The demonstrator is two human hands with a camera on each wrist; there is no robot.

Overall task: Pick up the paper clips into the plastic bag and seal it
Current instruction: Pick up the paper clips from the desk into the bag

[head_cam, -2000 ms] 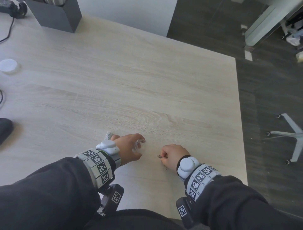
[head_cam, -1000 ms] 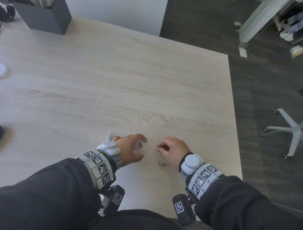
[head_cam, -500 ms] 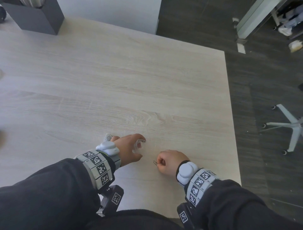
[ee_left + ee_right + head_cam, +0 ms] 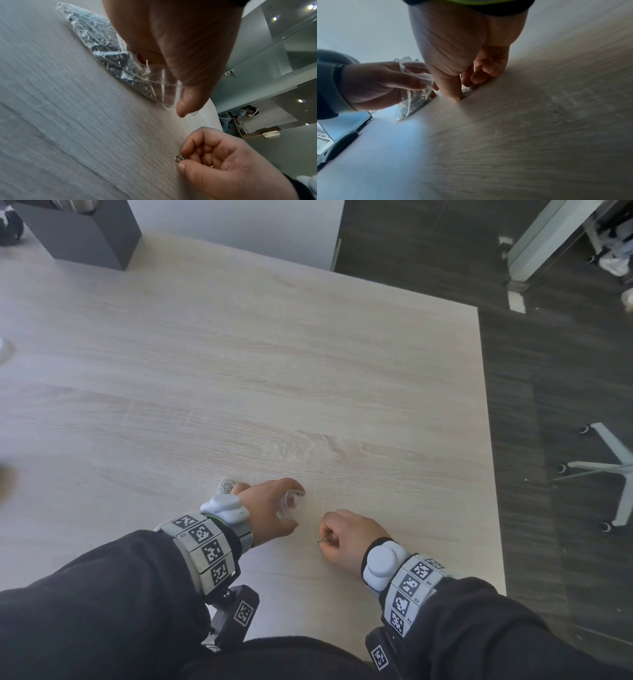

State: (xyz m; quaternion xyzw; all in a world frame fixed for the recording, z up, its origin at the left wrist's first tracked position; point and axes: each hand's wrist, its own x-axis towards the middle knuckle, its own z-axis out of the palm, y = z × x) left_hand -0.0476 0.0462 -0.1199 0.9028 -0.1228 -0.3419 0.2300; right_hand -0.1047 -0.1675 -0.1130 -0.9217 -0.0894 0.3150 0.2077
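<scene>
A small clear plastic bag (image 4: 102, 44) with several paper clips inside lies on the light wood table (image 4: 308, 371) near its front edge. My left hand (image 4: 293, 505) pinches the bag's mouth (image 4: 289, 503) and holds it up, facing right. The bag's far corner (image 4: 226, 485) shows behind that wrist. Just to the right, my right hand (image 4: 323, 539) is curled, thumb and forefinger pinching a few silver paper clips (image 4: 179, 159) low at the tabletop. A short gap separates the clips from the bag's mouth. In the right wrist view the bag (image 4: 414, 102) hangs from the left hand (image 4: 426, 86).
A dark grey box (image 4: 78, 234) stands at the table's back left. The table's right edge (image 4: 486, 440) drops to a dark floor with a white chair base (image 4: 609, 470). A dark-framed device (image 4: 342, 128) lies on the table to the left.
A second ago the right hand hovered near the bag with clips lying on the table by its wrist. It drew back and pinched those clips. The left hand kept holding the bag.
</scene>
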